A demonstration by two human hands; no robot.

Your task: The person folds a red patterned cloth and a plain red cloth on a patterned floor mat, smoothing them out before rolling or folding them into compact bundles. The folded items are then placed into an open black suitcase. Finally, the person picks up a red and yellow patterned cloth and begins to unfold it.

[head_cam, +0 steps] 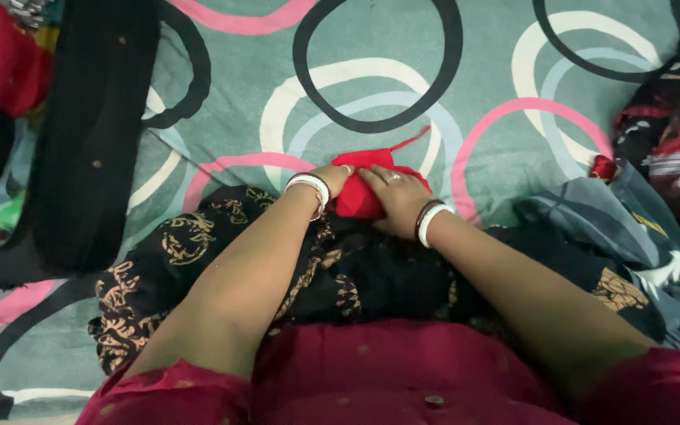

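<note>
Head view: nearest lies black cloth with gold print [198,260] across my lap. Just beyond, my left hand [332,179] and right hand [395,201] press flat on a small red cloth [360,197], fingers closed over it to keep the folds, on the patterned bedsheet [403,71] mid-bed.

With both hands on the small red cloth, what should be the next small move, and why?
Probably press and smooth the red cloth flat. The left hand and right hand both lie on top of it, it looks bunched into a small bundle, and a thin red strap sticks out loose at the far side.
</note>
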